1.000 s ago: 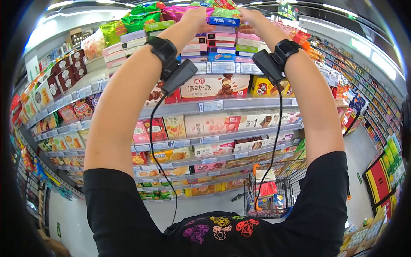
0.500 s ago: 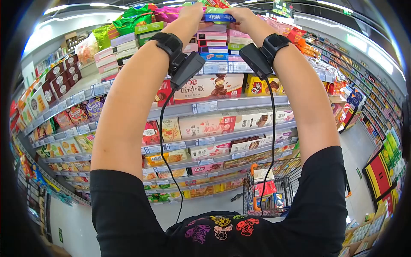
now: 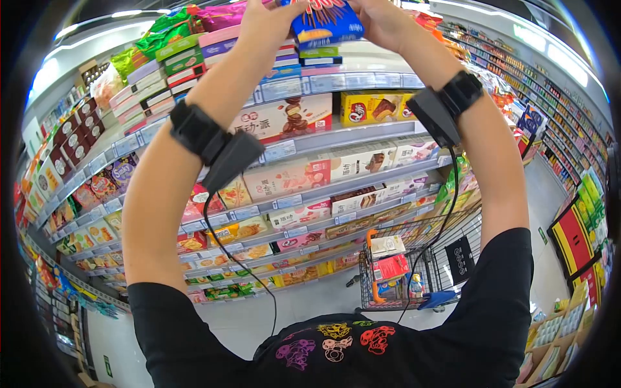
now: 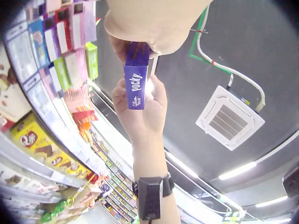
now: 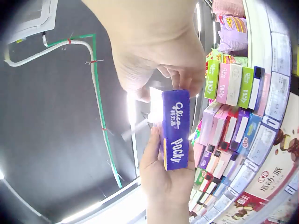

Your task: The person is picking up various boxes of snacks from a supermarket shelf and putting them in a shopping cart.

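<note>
A blue Pocky box [image 3: 328, 24] is held up between both hands at the top of the head view, its printed front tilted toward me. My left hand [image 3: 268, 29] grips its left end, and my right hand [image 3: 387, 27] the right end. From the left wrist, the box [image 4: 135, 86] appears end-on, with the right hand [image 4: 142, 116] beyond it, thumb and fingers on either side. In the right wrist view the left hand [image 5: 169, 186] holds the box's far end. Just behind stand stacks of other Pocky boxes [image 5: 229, 84] on the shelf.
Shelves [image 3: 284, 150] of boxed snacks spread across the front, with a large chocolate pie box [image 3: 284, 118] below the hands. A shopping cart [image 3: 370, 265] with several packages stands low at right. Cables hang from both wrist cameras. Bagged snacks [image 3: 169, 32] top the shelf.
The blue Pocky box has come away from the top of the stack, nearer to me, and its front has tipped into view. Both hands moved back with it; my forearms are spread wider.
</note>
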